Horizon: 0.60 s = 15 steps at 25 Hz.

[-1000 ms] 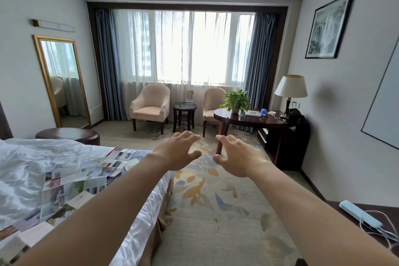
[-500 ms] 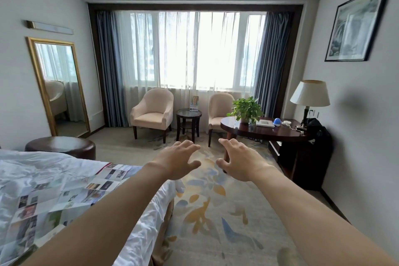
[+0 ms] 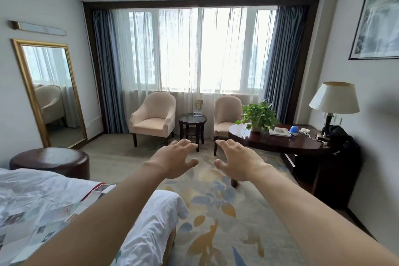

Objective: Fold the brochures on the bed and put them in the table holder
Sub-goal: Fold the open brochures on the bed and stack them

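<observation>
While hands [image 3: 172,158] hover empty, brochures [image 3: 32,218] near bed [image 3: 151,222] edge

Daylight pours through a wide sheer-curtained window [image 3: 200,49] at twelve o'clock, blue drapes [image 3: 109,71] flanking it; two beige armchairs [image 3: 154,118] stand below; a gold-framed mirror [image 3: 49,92] leans at nine o'clock; a lamp [image 3: 333,99] tops the dark desk [image 3: 280,142] at three o'clock; patterned carpet [image 3: 216,211] covers the floor.

Brochures [image 3: 43,220] on bed [image 3: 151,233], below and left of left hand [image 3: 172,161]: partly hidden under left forearm, cut by left edge, print blurred. Beyond the fingertips, table holder [image 3: 198,107] too small to read. Far right of right hand [image 3: 239,162], framed picture [image 3: 375,28] cropped.
</observation>
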Each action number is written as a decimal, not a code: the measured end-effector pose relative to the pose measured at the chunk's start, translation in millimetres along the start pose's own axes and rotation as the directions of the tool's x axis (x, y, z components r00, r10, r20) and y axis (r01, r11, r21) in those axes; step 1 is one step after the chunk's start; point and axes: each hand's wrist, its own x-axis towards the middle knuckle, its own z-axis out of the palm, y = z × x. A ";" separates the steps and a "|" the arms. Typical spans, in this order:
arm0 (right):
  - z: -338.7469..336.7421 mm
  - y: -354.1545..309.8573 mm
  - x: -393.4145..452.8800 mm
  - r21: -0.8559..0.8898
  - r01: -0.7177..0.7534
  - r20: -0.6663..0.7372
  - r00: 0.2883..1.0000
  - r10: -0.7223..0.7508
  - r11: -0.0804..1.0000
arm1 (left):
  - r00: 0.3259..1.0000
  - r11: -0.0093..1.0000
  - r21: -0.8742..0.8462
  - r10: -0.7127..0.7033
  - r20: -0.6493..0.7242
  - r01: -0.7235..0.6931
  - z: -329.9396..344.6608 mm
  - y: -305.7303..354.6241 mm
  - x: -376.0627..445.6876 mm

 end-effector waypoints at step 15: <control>69.0 -4.7 297.6 -0.030 0.174 0.003 0.985 -0.174 0.984 | 0.993 0.994 0.004 -0.113 -0.033 0.113 31.8 -190.8 193.1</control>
